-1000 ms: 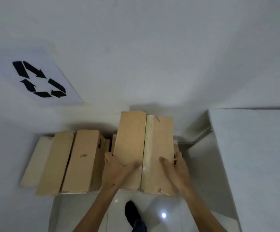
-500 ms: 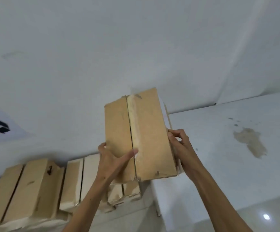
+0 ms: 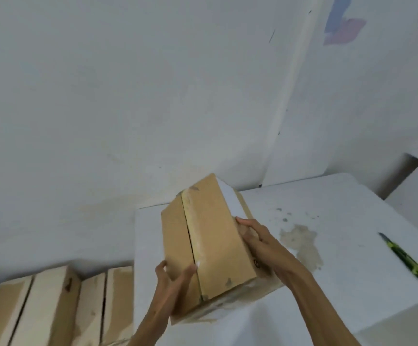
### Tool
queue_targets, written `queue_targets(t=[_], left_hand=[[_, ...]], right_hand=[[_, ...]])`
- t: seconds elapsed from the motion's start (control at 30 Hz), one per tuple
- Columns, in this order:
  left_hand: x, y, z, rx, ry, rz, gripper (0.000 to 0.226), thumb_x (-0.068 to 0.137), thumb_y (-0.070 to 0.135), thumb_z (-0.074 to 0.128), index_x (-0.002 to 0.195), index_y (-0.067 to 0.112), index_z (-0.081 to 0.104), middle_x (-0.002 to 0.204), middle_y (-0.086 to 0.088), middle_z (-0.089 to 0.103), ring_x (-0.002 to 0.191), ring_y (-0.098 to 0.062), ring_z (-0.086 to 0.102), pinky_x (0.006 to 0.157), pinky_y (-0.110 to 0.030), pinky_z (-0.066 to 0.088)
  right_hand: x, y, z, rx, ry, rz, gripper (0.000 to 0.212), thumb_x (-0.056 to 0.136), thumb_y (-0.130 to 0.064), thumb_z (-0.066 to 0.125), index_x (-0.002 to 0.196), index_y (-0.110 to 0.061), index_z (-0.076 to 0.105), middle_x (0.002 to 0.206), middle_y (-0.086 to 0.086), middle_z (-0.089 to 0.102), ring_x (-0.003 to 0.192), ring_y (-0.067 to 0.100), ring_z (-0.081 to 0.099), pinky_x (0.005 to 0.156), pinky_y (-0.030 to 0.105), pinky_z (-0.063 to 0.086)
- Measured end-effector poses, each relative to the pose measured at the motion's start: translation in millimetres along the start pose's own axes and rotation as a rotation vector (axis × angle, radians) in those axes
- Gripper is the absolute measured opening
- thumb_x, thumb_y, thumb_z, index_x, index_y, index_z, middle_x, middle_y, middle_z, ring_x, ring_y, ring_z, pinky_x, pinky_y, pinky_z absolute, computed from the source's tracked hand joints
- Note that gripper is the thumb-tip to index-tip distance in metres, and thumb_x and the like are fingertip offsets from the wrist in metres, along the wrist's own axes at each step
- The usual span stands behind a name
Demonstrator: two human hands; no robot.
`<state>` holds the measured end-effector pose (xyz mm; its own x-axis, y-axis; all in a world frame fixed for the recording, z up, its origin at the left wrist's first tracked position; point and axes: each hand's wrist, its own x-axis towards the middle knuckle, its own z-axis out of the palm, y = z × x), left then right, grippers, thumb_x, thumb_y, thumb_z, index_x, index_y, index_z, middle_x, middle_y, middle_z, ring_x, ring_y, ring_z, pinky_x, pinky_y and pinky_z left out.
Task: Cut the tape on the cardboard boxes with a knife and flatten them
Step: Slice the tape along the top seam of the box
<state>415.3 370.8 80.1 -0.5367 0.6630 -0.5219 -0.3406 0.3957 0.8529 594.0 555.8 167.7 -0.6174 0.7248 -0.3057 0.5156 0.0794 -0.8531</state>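
cardboard box (image 3: 210, 240) now over the white table (image 3: 340, 283), both hands (image 3: 175, 278) (image 3: 257, 238) gripping its sides, no legible writing

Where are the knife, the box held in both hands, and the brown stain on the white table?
knife (image 3: 402, 256): head view, middle of its green and black handle.
box (image 3: 215, 236): head view, right top flap.
stain (image 3: 302, 242): head view, middle of the brown patch.

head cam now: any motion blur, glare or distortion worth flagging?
Head view: slightly soft all over, likely motion blur; the box edges and both hands, left and right, lack crisp detail. Wide-angle bending shows in the wall corner line. Light is flat and diffuse, no glare; soft shadow under the box on the white table. The knife stays legible.
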Motion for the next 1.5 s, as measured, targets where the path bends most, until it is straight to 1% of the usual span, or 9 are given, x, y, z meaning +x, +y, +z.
queue_targets(t=[0.1, 0.23, 0.47, 0.6, 0.73, 1.0, 1.17, 1.37, 1.5], left_hand=[[31.2, -6.4, 52.5, -0.075, -0.005, -0.049, 0.157, 0.024, 0.09, 0.082, 0.154, 0.032, 0.016, 0.146, -0.005, 0.047, 0.125, -0.028, 0.055, 0.111, -0.05, 0.046], [68.1, 20.9, 136.0, -0.156, -0.001, -0.094, 0.175, 0.006, 0.09, 0.078, 0.153, 0.014, 0.023, 0.132, -0.008, 0.053, 0.111, -0.027, 0.059, 0.095, -0.043, 0.051], [116.3, 53.9, 248.3, -0.022, -0.065, -0.18, 0.166, 0.019, 0.098, 0.072, 0.153, 0.013, 0.022, 0.138, -0.006, 0.05, 0.121, -0.028, 0.055, 0.108, -0.047, 0.046], [160.4, 42.5, 284.6, -0.037, -0.183, -0.241, 0.145, 0.041, 0.109, 0.054, 0.16, 0.034, 0.021, 0.155, -0.001, 0.045, 0.138, -0.028, 0.047, 0.119, -0.054, 0.036], [137.7, 63.1, 328.3, -0.086, -0.253, -0.187, 0.097, 0.073, 0.101, 0.04, 0.146, 0.039, 0.052, 0.133, -0.002, 0.07, 0.126, -0.025, 0.064, 0.113, -0.052, 0.044], [130.5, 86.4, 362.0, -0.009, -0.114, -0.192, 0.089, 0.075, 0.097, 0.042, 0.114, 0.022, 0.07, 0.085, 0.001, 0.078, 0.093, -0.024, 0.07, 0.08, -0.042, 0.058], [126.7, 102.8, 351.3, 0.121, -0.109, -0.112, 0.077, 0.075, 0.079, 0.071, 0.126, 0.021, 0.07, 0.108, -0.002, 0.079, 0.103, -0.022, 0.075, 0.098, -0.048, 0.058], [113.6, 95.9, 299.3, 0.12, 0.022, -0.093, 0.074, 0.086, 0.078, 0.057, 0.124, 0.015, 0.071, 0.112, -0.006, 0.078, 0.104, -0.026, 0.074, 0.095, -0.046, 0.059], [107.1, 76.4, 253.4, 0.25, 0.314, -0.042, 0.069, 0.09, 0.077, 0.051, 0.13, 0.024, 0.064, 0.122, 0.002, 0.068, 0.107, -0.019, 0.067, 0.085, -0.042, 0.058]], right_hand=[[25.6, 3.8, -45.9, -0.134, -0.022, 0.039, 0.046, 0.086, -0.082, 0.049, 0.13, -0.081, 0.036, 0.16, -0.018, 0.021, 0.15, 0.026, 0.026, 0.122, 0.058, 0.025], [65.6, 12.7, -116.4, -0.373, 0.001, 0.241, 0.147, 0.034, -0.114, 0.035, 0.159, -0.051, -0.012, 0.17, -0.001, -0.022, 0.156, 0.044, -0.009, 0.123, 0.065, 0.006], [97.7, 51.4, -210.1, -0.348, 0.132, 0.331, 0.176, 0.016, -0.114, 0.04, 0.161, -0.03, -0.015, 0.157, 0.018, 0.019, 0.144, 0.045, 0.024, 0.117, 0.061, 0.029], [113.2, 63.7, -245.5, -0.356, 0.169, 0.259, 0.169, 0.025, -0.104, 0.057, 0.159, -0.03, -0.014, 0.15, 0.011, 0.02, 0.142, 0.039, 0.024, 0.113, 0.062, 0.033], [122.9, 86.8, -268.8, -0.399, 0.121, 0.17, 0.158, 0.045, -0.088, 0.08, 0.159, -0.026, -0.011, 0.147, 0.004, 0.018, 0.143, 0.033, 0.021, 0.111, 0.057, 0.038], [139.7, 119.4, -291.9, -0.448, 0.074, 0.036, 0.138, 0.048, -0.083, 0.083, 0.152, -0.024, 0.013, 0.14, -0.005, 0.021, 0.14, 0.023, 0.03, 0.101, 0.052, 0.05], [145.8, 126.2, -289.1, -0.318, 0.05, -0.113, 0.103, 0.067, -0.071, 0.08, 0.147, -0.033, 0.028, 0.133, -0.007, 0.031, 0.129, 0.021, 0.045, 0.098, 0.049, 0.053], [138.7, 114.4, -276.2, 0.051, -0.16, -0.154, 0.042, 0.105, -0.057, 0.043, 0.145, -0.045, 0.05, 0.138, -0.012, 0.048, 0.124, 0.006, 0.051, 0.105, 0.03, 0.044], [142.7, 134.1, -257.6, -0.21, -0.272, -0.04, 0.062, 0.097, -0.057, 0.062, 0.151, -0.035, 0.043, 0.152, -0.001, 0.039, 0.14, 0.021, 0.042, 0.111, 0.035, 0.041]])
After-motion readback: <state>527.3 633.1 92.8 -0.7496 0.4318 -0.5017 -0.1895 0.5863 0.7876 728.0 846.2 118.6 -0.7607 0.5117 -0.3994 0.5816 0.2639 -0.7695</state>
